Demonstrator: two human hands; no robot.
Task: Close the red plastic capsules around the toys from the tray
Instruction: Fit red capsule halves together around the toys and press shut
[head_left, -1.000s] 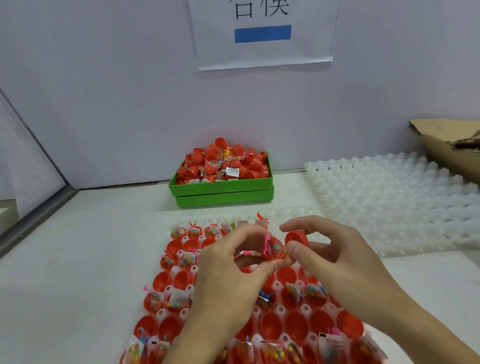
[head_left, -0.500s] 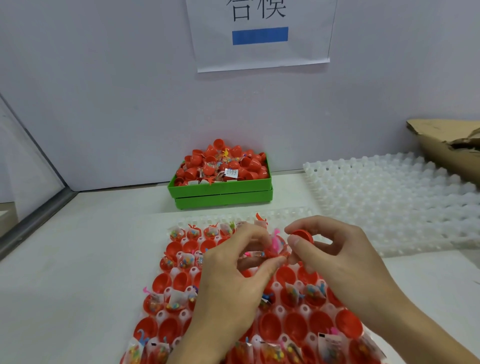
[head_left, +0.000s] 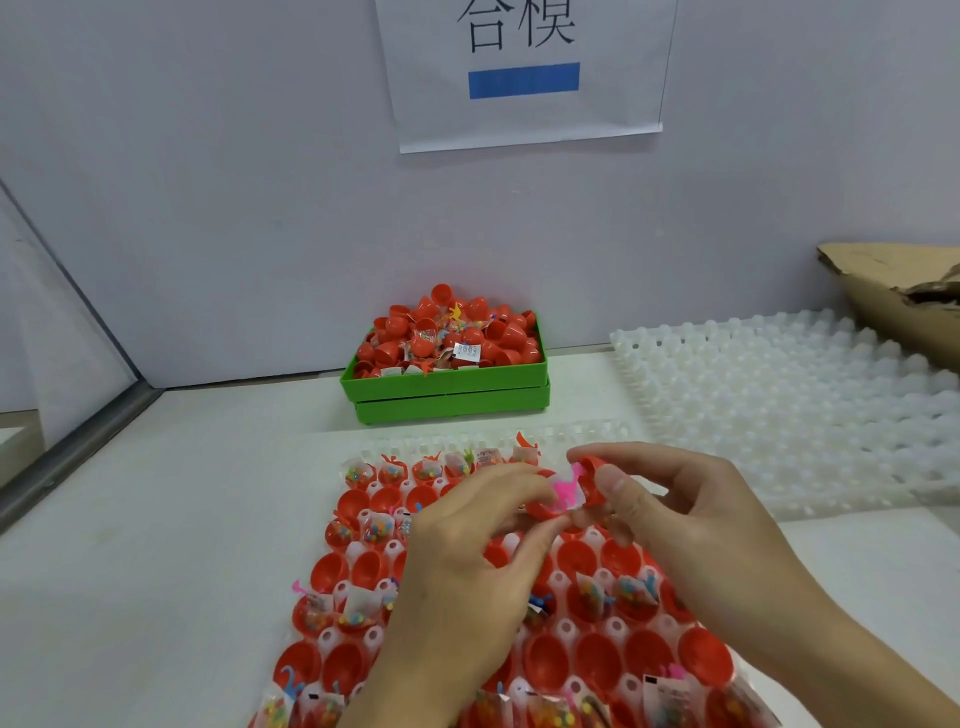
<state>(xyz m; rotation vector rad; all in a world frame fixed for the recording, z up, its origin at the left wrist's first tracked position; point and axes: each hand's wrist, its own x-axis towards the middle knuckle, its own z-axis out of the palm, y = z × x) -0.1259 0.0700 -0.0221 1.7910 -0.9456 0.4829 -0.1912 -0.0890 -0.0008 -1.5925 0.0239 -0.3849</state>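
While both hands hover knuckles-up above the tray (head_left: 363, 561) on the white surface (head_left: 156, 545), the left hand (head_left: 457, 566) pinches a red capsule half (head_left: 540, 506) with thumb and fingers curled. The right hand (head_left: 691, 525) pinches the other half (head_left: 589, 475) beside it. A pink bagged toy (head_left: 563, 491) sits between the halves, which are not yet closed.

Two hands join red capsule halves over the tray

The left hand (head_left: 457, 566) pinches a lower half (head_left: 540, 506) holding a pink toy (head_left: 563, 491); the right hand (head_left: 691, 525) grips the cap (head_left: 589, 475), seemingly not fully seated. A green bin (head_left: 447, 389) sits at the table's (head_left: 156, 571) far edge.
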